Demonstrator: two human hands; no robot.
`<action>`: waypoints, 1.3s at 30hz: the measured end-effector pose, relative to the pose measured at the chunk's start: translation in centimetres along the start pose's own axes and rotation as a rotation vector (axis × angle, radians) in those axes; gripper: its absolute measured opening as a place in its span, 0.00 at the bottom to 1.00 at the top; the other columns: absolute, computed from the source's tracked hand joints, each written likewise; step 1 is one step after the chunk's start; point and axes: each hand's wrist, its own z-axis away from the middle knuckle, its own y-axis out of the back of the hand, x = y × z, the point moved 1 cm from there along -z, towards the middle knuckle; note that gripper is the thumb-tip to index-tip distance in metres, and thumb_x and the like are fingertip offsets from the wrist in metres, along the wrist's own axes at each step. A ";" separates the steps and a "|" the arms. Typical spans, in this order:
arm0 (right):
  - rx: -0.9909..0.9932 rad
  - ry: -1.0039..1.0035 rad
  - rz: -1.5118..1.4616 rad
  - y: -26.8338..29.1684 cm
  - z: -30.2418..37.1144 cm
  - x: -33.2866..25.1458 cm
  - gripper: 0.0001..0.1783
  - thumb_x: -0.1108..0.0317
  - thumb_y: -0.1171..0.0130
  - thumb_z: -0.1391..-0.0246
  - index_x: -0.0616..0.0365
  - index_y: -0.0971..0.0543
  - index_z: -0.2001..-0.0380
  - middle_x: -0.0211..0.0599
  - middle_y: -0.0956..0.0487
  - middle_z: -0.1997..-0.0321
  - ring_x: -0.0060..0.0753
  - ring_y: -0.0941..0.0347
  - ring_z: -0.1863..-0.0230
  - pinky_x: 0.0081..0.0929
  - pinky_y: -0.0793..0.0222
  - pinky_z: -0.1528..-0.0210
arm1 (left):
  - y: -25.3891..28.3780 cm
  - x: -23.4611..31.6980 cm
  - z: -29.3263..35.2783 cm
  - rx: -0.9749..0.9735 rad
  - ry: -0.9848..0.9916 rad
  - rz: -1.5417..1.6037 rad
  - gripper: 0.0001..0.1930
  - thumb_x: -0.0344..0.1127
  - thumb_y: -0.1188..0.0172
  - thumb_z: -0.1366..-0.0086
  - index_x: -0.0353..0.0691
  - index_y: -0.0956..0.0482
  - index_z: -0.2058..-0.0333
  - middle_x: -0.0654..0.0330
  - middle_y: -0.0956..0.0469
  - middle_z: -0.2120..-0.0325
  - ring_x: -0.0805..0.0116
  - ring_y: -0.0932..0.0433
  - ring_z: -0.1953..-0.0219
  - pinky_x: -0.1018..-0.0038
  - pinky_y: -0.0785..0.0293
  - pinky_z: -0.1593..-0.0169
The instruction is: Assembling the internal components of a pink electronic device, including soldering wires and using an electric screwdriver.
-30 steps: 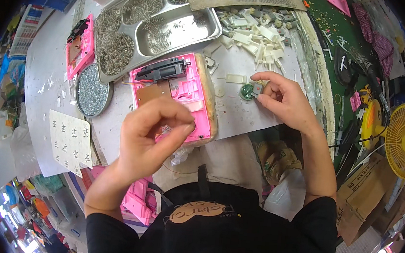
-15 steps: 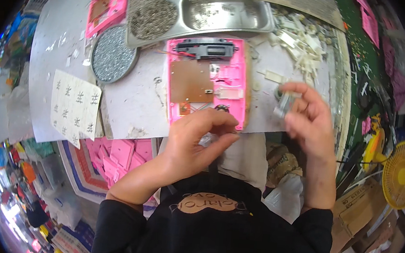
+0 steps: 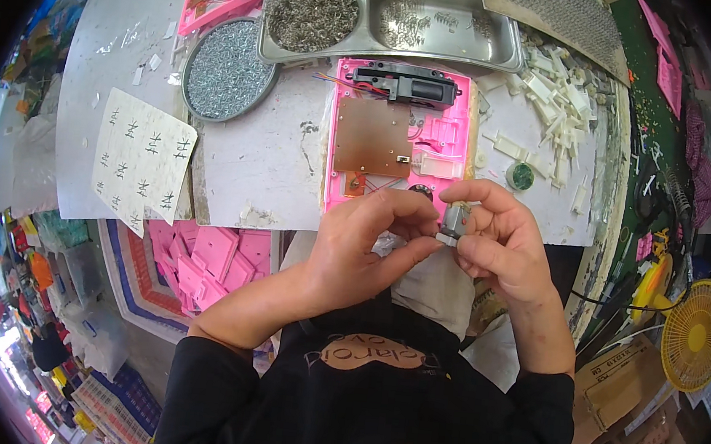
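Right grip [image 3: 502, 242] pinching grey part [image 3: 454, 220]; left grip [image 3: 363, 229] unclear; handwritten card [image 3: 137, 159]; lettered black shirt [image 3: 374, 401]

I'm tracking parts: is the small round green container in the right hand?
No, the green container sits on the table, apart from the right hand, which holds a small grey part.

right hand [image 3: 505, 250] closer, beside left hand [image 3: 356, 237]

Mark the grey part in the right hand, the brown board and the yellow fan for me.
Grey part [image 3: 455, 220]: head view, on its exposed body.
Brown board [image 3: 371, 135]: head view, middle of its flat face.
Yellow fan [image 3: 698, 337]: head view, centre of its round grille.
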 end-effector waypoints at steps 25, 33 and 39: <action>0.031 0.976 1.184 -1.1 0.6 -1.1 0.23 0.79 0.30 0.57 0.51 0.15 0.54 0.38 0.18 0.60 0.38 0.19 0.66 0.29 0.21 0.67 | 1.7 0.7 -1.0 -0.114 -0.256 -0.271 0.14 0.19 0.30 0.47 0.35 0.22 0.62 0.49 0.22 0.53 0.55 0.19 0.56 0.65 0.20 0.55; 0.089 0.980 1.189 -0.5 1.2 -0.5 0.20 0.80 0.31 0.55 0.53 0.14 0.56 0.41 0.17 0.58 0.38 0.18 0.65 0.28 0.20 0.67 | 1.9 0.4 -1.2 -0.126 -0.186 -0.172 0.17 0.20 0.28 0.50 0.36 0.20 0.60 0.50 0.26 0.49 0.60 0.22 0.58 0.69 0.22 0.54; 0.220 1.042 1.252 0.7 1.2 -0.8 0.20 0.82 0.30 0.55 0.57 0.15 0.56 0.45 0.15 0.57 0.40 0.17 0.64 0.28 0.19 0.65 | 2.2 -0.5 -3.9 0.037 0.057 -0.116 0.16 0.22 0.28 0.50 0.37 0.18 0.61 0.52 0.25 0.55 0.59 0.23 0.57 0.66 0.24 0.56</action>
